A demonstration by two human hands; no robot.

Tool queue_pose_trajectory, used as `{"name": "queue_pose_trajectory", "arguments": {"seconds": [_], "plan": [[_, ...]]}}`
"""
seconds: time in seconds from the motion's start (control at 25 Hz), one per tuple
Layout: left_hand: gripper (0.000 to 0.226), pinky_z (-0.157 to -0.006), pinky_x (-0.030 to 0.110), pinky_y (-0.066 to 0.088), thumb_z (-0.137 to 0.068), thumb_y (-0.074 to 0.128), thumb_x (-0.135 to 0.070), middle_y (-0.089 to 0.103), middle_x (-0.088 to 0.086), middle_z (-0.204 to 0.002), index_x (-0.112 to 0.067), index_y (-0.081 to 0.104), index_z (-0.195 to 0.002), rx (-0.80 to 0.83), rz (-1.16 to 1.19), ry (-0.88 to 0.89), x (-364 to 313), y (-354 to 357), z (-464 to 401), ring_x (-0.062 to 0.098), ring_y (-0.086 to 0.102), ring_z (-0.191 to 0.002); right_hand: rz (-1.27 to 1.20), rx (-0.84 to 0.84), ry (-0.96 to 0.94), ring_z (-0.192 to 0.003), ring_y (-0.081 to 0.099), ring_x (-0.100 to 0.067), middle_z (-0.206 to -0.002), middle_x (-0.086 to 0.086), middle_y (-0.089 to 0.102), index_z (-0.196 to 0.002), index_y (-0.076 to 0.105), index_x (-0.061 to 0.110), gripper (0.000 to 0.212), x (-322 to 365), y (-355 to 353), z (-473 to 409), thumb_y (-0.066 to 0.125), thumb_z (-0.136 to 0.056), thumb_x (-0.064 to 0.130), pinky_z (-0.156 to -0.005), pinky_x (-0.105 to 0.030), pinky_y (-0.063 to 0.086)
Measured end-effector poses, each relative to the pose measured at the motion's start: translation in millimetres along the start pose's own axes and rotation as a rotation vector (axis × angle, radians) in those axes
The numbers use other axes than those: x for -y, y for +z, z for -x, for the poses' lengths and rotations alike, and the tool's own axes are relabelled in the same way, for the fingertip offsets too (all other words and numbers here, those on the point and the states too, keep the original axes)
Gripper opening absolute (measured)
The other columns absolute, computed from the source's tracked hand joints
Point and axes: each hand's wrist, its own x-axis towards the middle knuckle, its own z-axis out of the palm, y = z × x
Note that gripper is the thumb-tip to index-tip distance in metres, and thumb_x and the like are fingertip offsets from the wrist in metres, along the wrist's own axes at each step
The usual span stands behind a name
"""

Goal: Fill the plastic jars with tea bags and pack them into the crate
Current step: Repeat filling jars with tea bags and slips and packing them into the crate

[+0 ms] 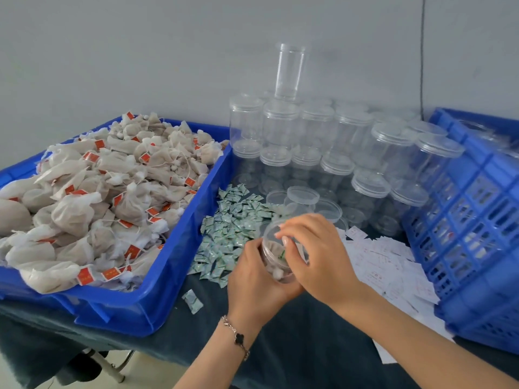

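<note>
Jar [278, 255] under fill sits nearest the person, tilted mouth-up over the dark table [295, 346], evidently so bags can be fed in. Left hand [254, 279] is wrapped round its lower wall, fingers curled, steadying it. Right hand [314, 251] rests over the open mouth, fingertips bent down to the rim; whether they pinch a bag or only press the contents cannot be told. Tea bags are visible inside, so filling looks partly done. Just beyond lie small green sachets [233, 228] and white slips [384, 265]. Left, a blue tray [179, 265] holds heaped tea bags [92, 197], within reach. Farther back stand stacked lidded jars [309, 141]. Right, the blue crate [477, 220] waits; its contents are unclear.
</note>
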Motion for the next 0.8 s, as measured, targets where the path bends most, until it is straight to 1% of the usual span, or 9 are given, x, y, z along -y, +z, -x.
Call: {"name": "queue_pose_trajectory", "arguments": {"seconds": [0.2, 0.28, 0.36, 0.44, 0.52, 0.6, 0.68, 0.72, 0.8], "plan": [[0.07, -0.057, 0.011, 0.034, -0.043, 0.065, -0.069, 0.055, -0.019, -0.093, -0.043, 0.028, -0.096, 0.146, 0.035, -0.057, -9.7, 40.0, 18.2, 0.001, 0.056, -0.08, 0.049, 0.047, 0.088, -0.093, 0.056, -0.009, -0.09, 0.006, 0.065, -0.083, 0.07, 0.012, 0.025, -29.6, -17.6, 39.2, 0.046, -0.087, 0.018, -0.087, -0.025, 0.039], [0.078, -0.06, 0.012, 0.033, -0.04, 0.062, -0.076, 0.053, -0.021, -0.098, -0.041, 0.027, -0.101, 0.145, 0.012, -0.06, -8.0, 45.6, 21.5, 0.0, 0.056, -0.087, -0.028, -0.004, 0.171, -0.096, 0.05, -0.002, -0.094, 0.009, 0.062, -0.09, 0.068, 0.013, 0.023, -43.1, -21.0, 51.5, 0.046, -0.09, 0.02, -0.09, -0.013, 0.036], [0.085, -0.062, 0.014, 0.031, -0.041, 0.067, -0.077, 0.048, -0.023, -0.101, -0.038, 0.026, -0.104, 0.15, -0.021, -0.023, -4.7, 46.5, 20.0, -0.003, 0.049, -0.09, -0.014, -0.067, 0.331, -0.105, 0.049, -0.003, -0.104, 0.009, 0.059, -0.105, 0.065, 0.013, 0.024, -65.2, -23.8, 57.0, 0.045, -0.093, 0.02, -0.094, -0.005, 0.028], [0.085, -0.066, 0.016, 0.03, -0.041, 0.071, -0.073, 0.045, -0.025, -0.1, -0.036, 0.027, -0.104, 0.147, -0.034, -0.014, -3.1, 46.7, 19.4, -0.002, 0.049, -0.093, 0.132, 0.105, 0.509, -0.125, 0.041, -0.014, -0.13, 0.003, 0.053, -0.128, 0.052, 0.014, 0.033, -96.4, -24.4, 62.1, 0.041, -0.099, 0.022, -0.101, -0.011, 0.023], [0.085, -0.064, 0.013, 0.029, -0.041, 0.073, -0.071, 0.043, -0.027, -0.097, -0.037, 0.027, -0.105, 0.152, -0.034, -0.023, -2.5, 46.6, 20.2, -0.003, 0.049, -0.093, 0.289, 0.447, 0.625, -0.143, 0.018, -0.018, -0.153, -0.001, 0.029, -0.147, 0.029, 0.015, 0.049, -123.0, -20.0, 72.1, 0.035, -0.102, 0.032, -0.113, -0.027, 0.017], [0.086, -0.06, 0.008, 0.03, -0.041, 0.074, -0.071, 0.042, -0.031, -0.093, -0.038, 0.027, -0.104, 0.157, -0.031, -0.025, -1.8, 46.9, 21.0, -0.004, 0.047, -0.089, 0.406, 0.676, 0.631, -0.146, 0.009, -0.02, -0.158, -0.003, 0.017, -0.15, 0.019, 0.015, 0.056, -133.2, -11.5, 80.0, 0.03, -0.101, 0.039, -0.116, -0.034, 0.014], [0.086, -0.061, 0.007, 0.031, -0.04, 0.074, -0.073, 0.04, -0.036, -0.092, -0.038, 0.028, -0.104, 0.152, -0.024, -0.029, -1.6, 46.3, 20.2, -0.007, 0.045, -0.087, 0.444, 0.692, 0.612, -0.144, 0.017, -0.021, -0.155, -0.005, 0.024, -0.148, 0.026, 0.013, 0.054, -135.4, -4.5, 82.8, 0.033, -0.101, 0.039, -0.114, -0.036, 0.02], [0.086, -0.062, 0.009, 0.029, -0.041, 0.075, -0.072, 0.039, -0.037, -0.092, -0.037, 0.028, -0.105, 0.151, -0.023, -0.033, -1.5, 46.4, 19.8, -0.007, 0.044, -0.088, 0.434, 0.638, 0.597, -0.141, 0.026, -0.022, -0.149, -0.003, 0.036, -0.142, 0.037, 0.012, 0.049, -135.7, -3.3, 83.2, 0.037, -0.1, 0.037, -0.11, -0.035, 0.027], [0.085, -0.065, 0.014, 0.028, -0.042, 0.075, -0.07, 0.038, -0.036, -0.092, -0.036, 0.029, -0.105, 0.152, -0.028, -0.035, -1.2, 47.4, 19.8, -0.006, 0.045, -0.089, 0.401, 0.477, 0.575, -0.124, 0.046, -0.021, -0.12, 0.004, 0.056, -0.115, 0.057, 0.015, 0.029, -133.6, -5.1, 80.7, 0.051, -0.094, 0.033, -0.09, -0.028, 0.036]]}}
